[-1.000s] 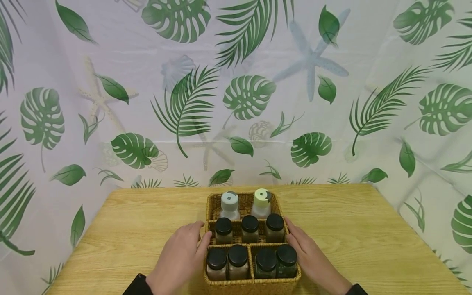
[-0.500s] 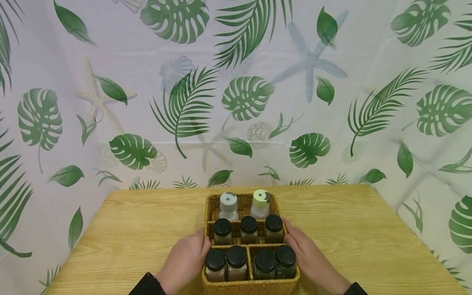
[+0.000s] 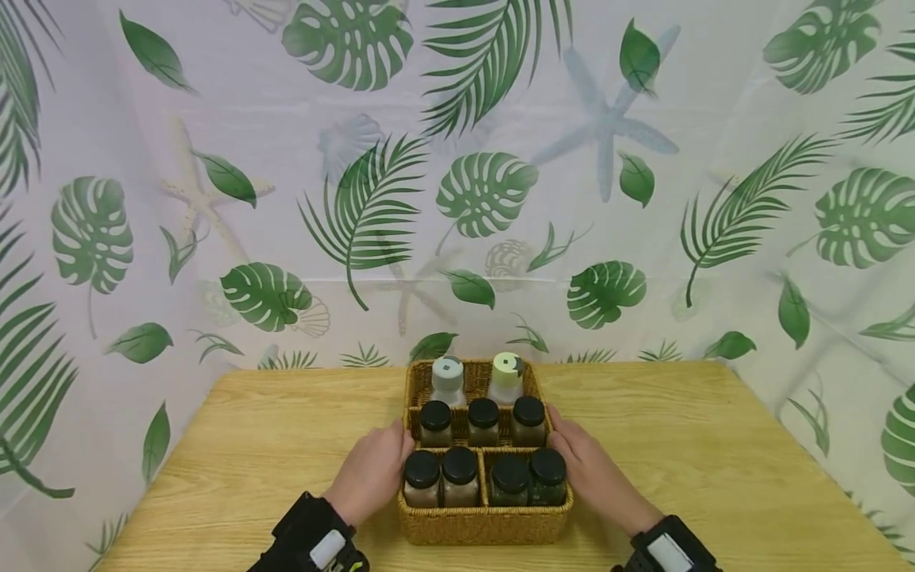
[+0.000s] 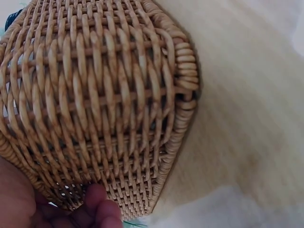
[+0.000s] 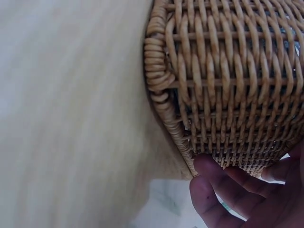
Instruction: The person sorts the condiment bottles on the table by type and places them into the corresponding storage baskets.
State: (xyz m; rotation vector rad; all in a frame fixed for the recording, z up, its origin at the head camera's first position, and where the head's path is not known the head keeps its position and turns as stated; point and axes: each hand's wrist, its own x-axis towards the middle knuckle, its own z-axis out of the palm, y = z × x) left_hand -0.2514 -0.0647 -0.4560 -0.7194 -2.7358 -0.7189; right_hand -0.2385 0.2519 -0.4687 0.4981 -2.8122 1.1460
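A woven wicker basket [image 3: 482,526] with several compartments is on the wooden table, between two hands. My left hand [image 3: 373,470] grips its left wall, thumb near the rim; in the left wrist view, curled fingertips [image 4: 109,213] meet the weave. Opposite, my right hand [image 3: 596,469] holds the right wall, and the right wrist view shows bent fingers [image 5: 209,173] against the wicker. Black-lidded jars [image 3: 483,421] fill the middle and front compartments. In the back compartment are a grey-white-capped shaker [image 3: 448,380] and a yellow-capped shaker [image 3: 506,378].
The wooden table [image 3: 679,445] extends to both sides of the basket. Behind it hangs a white cloth [image 3: 493,310] printed with green leaves and starfish, which also lines the left and right sides.
The basket with its jars has moved away from me, toward the table's far edge, and its front wall now shows fully. Both hands have moved with it; the left closed in on the wall.
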